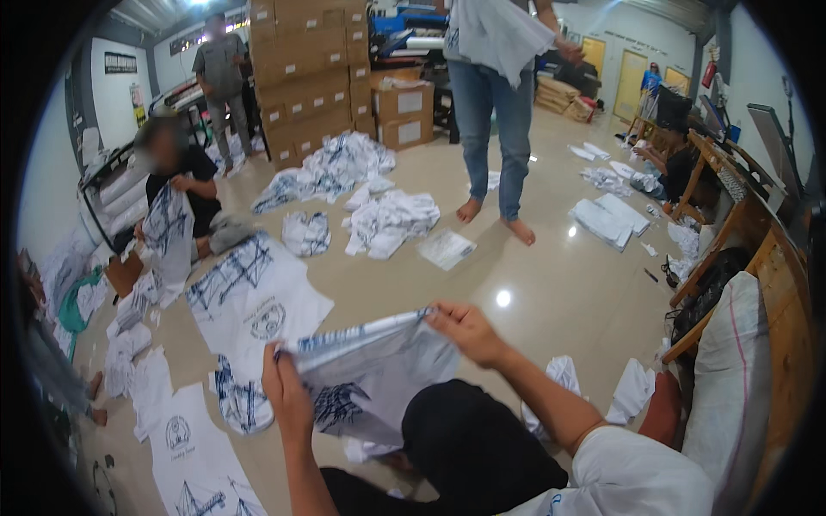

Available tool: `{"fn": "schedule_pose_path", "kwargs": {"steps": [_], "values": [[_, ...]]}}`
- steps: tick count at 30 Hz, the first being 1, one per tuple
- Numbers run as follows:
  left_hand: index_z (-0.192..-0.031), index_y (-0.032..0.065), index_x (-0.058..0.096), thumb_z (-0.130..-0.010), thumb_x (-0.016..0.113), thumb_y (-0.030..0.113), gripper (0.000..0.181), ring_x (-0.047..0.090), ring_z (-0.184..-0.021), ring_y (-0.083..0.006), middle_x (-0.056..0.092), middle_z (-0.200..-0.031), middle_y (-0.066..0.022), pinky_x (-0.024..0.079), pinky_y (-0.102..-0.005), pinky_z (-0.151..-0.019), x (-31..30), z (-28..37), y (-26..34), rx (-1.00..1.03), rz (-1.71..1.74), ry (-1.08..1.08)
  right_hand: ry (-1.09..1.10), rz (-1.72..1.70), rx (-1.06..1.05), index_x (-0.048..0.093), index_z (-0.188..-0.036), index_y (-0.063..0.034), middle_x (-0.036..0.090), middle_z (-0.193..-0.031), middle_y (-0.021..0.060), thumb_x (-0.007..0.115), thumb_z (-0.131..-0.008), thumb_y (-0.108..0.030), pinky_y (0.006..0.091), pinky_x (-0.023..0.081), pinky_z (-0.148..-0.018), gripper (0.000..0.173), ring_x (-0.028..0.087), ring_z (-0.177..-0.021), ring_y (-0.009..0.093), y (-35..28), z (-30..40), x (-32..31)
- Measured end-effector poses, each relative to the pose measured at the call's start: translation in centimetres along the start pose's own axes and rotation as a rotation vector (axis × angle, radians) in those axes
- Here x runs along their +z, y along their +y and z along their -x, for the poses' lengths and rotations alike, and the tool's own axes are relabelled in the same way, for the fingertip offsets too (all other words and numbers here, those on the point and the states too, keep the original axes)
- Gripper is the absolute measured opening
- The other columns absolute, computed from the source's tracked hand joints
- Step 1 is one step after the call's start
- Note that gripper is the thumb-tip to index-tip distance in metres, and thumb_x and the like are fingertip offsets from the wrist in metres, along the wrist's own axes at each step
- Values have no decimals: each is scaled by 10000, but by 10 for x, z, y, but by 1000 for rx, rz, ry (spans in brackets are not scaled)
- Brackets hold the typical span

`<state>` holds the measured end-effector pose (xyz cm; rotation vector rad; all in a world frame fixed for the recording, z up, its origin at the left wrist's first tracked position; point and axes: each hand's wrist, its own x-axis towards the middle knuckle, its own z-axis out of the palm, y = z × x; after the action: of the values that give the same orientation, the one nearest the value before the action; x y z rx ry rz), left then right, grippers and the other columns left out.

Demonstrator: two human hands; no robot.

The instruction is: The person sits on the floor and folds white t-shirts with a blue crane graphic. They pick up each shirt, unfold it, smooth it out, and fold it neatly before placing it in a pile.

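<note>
A white fabric panel printed in dark blue (381,361) is stretched between my two hands above the floor. My left hand (285,387) pinches its left corner, and my right hand (468,332) grips the upper right corner. The panel's top edge runs taut between them, while the lower part hangs loose. A rounded black fabric shape (477,438) hides part of the panel's lower right. Left of my left hand lies a folded printed fabric piece (242,400). Beyond it, a large printed shirt panel (264,297) is spread flat on the floor.
Fabric heaps (393,222) lie ahead, near a barefoot standing person (493,129). A seated person (177,187) holds printed cloth at left. Stacked cardboard boxes (310,84) stand behind. At right are a white sack (729,367), a wooden frame (716,258) and another seated person (674,164).
</note>
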<state>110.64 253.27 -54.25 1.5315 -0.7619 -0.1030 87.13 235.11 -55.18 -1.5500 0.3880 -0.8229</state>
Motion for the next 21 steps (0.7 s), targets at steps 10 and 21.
{"fn": "schedule_pose_path", "kwargs": {"steps": [10,21], "values": [[-952,30,539,-746,698,-59,276,597,-706,-276,582,-775,-152,462,-386,-646,30,-83,40,336,-519,-505,-123,712,-249,649,-975,-2,655,-899,-5,685,-865,-19,221,452,-802,118,581,-876,64,-112,-46,-89],[-1027,1,702,-812,588,70,254,656,-984,-407,684,-1034,-235,534,-477,-825,68,-208,-76,313,-1005,-379,233,1083,-2,628,-1119,-14,669,-963,84,476,-946,-64,324,503,-756,236,633,-879,227,-80,-172,-211]]}}
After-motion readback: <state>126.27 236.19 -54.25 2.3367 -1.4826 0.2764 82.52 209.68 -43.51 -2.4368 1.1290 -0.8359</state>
